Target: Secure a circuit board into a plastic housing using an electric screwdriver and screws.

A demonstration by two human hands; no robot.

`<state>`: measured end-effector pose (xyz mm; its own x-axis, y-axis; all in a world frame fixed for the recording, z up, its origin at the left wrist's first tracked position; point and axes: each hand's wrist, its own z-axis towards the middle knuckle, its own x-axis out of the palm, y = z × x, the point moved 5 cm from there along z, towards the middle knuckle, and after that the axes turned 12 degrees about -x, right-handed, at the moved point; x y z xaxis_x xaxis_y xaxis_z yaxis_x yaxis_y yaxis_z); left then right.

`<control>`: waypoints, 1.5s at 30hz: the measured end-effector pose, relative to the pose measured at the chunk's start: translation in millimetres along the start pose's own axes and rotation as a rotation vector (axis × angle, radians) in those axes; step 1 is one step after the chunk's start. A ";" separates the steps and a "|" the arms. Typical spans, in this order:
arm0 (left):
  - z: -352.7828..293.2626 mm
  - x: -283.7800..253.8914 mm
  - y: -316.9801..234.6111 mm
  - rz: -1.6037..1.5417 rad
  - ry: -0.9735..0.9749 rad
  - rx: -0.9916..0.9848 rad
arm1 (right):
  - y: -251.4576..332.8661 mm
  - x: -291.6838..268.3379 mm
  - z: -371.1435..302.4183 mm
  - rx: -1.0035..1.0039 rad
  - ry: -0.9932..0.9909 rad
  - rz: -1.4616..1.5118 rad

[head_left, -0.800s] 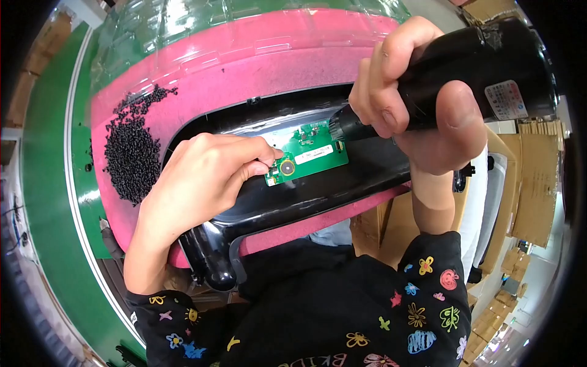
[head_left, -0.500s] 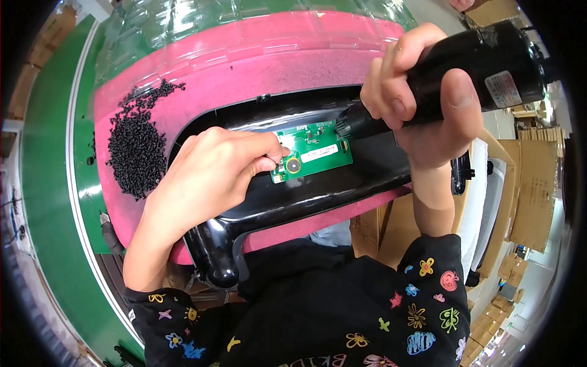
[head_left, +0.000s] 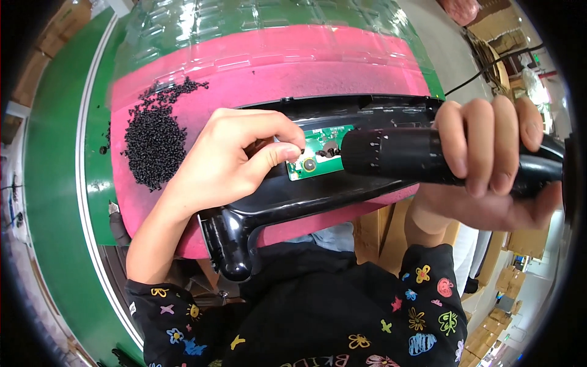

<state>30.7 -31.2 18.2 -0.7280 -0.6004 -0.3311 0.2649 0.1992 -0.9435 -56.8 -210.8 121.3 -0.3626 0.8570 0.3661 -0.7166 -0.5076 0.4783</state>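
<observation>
Two hands: right hand (head_left: 489, 160) gripping a power screwdriver (head_left: 394, 151), left hand (head_left: 235, 160) pinched, contents unclear. Circuit board (head_left: 327, 166) within the shell's (head_left: 299, 207) edges: likely light, fragile; hold its rim.

Housing (head_left: 306, 205): smooth glossy black plastic, hard highlights. Driver barrel (head_left: 397, 153): black, closer to matt. PCB (head_left: 325, 167): green, slight sheen. Mat (head_left: 342, 73): pink, matt (darker smudges on it). Molded sheet (head_left: 257, 38): clear shiny plastic. Small-parts pile (head_left: 156, 147): black, grainy; metal or plastic unclear. Shirt (head_left: 306, 293): matt cloth.
</observation>
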 end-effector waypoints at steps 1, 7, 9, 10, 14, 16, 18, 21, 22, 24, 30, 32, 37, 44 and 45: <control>-1.5 -2.5 0.3 0.005 -0.009 -0.003 | -1.2 2.7 0.3 -0.017 -0.011 0.027; -1.5 -6.2 0.8 -0.086 0.011 -0.046 | -2.5 7.0 2.8 -0.056 -0.064 0.028; -2.0 -5.9 2.1 -0.100 0.017 -0.061 | -5.0 6.3 2.2 -0.056 -0.069 0.006; -2.0 -5.5 3.2 -0.114 0.026 -0.076 | -5.8 6.7 1.8 -0.055 -0.068 0.008; -0.1 -3.0 7.5 -0.186 0.058 -0.103 | -7.4 7.5 1.5 -0.055 -0.037 -0.005; 0.1 -1.5 10.1 -0.275 0.087 -0.103 | -9.9 7.3 2.0 -0.060 -0.011 0.002; 1.2 -2.1 8.0 -0.279 0.112 -0.166 | -13.3 9.3 2.9 -0.062 0.032 0.016; 3.9 0.7 13.1 -0.095 0.056 -0.195 | -24.4 1.2 4.4 0.050 0.145 -0.029; 4.1 -0.8 14.9 0.093 -0.031 -0.164 | -33.2 -4.9 1.8 0.058 0.152 -0.054; 2.8 -0.1 12.9 0.148 -0.077 -0.120 | -47.1 -6.8 -6.4 0.110 0.006 -0.127; -0.3 -8.2 -2.5 0.273 -0.257 -0.048 | -63.8 -11.0 -13.3 0.166 0.001 -0.248; -0.4 -8.6 -1.8 0.301 -0.225 -0.113 | -64.6 -11.7 -12.9 0.199 0.020 -0.312; -0.5 -6.4 2.0 0.314 -0.254 -0.080 | -71.4 -5.3 -7.1 0.294 0.133 -0.437; -0.9 -3.9 6.0 0.321 -0.260 0.015 | -89.2 -3.7 -5.2 0.401 0.177 -0.350; -1.4 -3.8 3.9 0.319 -0.260 0.018 | -90.3 -3.1 -4.4 0.401 0.177 -0.353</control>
<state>33.7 -27.0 15.8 -0.4240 -0.6867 -0.5904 0.4646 0.3947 -0.7927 6.4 -167.2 73.4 -0.2611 0.9653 0.0054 -0.5426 -0.1514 0.8263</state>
